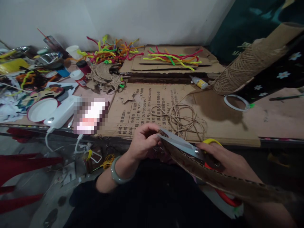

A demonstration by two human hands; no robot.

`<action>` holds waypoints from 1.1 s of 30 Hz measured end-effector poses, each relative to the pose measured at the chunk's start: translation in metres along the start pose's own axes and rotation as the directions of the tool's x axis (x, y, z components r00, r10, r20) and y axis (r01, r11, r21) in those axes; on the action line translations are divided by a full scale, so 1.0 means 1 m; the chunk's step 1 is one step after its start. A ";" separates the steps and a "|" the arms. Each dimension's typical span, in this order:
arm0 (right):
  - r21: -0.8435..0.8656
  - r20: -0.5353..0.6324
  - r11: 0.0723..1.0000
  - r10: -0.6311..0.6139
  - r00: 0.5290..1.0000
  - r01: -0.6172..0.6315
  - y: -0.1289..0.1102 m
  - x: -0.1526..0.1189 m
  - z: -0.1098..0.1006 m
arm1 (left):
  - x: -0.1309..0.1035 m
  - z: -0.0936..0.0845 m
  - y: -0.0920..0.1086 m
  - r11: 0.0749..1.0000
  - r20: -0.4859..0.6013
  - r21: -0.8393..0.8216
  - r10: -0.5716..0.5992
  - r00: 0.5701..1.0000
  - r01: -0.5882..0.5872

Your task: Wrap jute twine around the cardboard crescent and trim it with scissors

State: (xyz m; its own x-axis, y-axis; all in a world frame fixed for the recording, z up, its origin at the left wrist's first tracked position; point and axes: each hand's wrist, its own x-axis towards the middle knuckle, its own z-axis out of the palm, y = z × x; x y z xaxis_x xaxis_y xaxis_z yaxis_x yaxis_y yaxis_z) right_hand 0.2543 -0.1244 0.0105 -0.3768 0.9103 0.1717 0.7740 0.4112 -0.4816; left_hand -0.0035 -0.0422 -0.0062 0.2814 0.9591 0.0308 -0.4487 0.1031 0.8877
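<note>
In my right hand (223,160) is a pair of scissors (182,145) with a yellow and a red handle loop. Its metal blades reach left along a long strip of brown corrugated cardboard (213,179), which runs down to the lower right. My left hand (143,139) pinches the strip's near end at the blade tips, a pale bangle on its wrist. Just beyond the hands, loose jute twine (187,120) lies coiled on a printed cardboard sheet (133,117).
A big twine spool (249,66) stands at right beside a white ring (236,103). A small glue bottle (199,83) lies near colourful pipe cleaners (173,58). On the left are a white power bank (63,112), a blurred-out phone (91,115) and paint jars (79,77).
</note>
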 end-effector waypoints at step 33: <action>-0.315 -0.113 0.941 -0.170 0.979 0.127 -0.010 -0.011 -0.003 | -0.020 0.006 0.007 0.996 0.060 0.087 -0.039 0.997 0.034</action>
State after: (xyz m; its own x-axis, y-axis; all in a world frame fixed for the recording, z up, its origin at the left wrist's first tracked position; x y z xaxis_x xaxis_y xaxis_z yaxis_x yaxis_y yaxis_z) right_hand 0.2523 -0.1384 0.0164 -0.4429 0.8266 0.3472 0.8404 0.5177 -0.1605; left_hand -0.0071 -0.0620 0.0018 0.3493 0.9367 0.0236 -0.3636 0.1123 0.9248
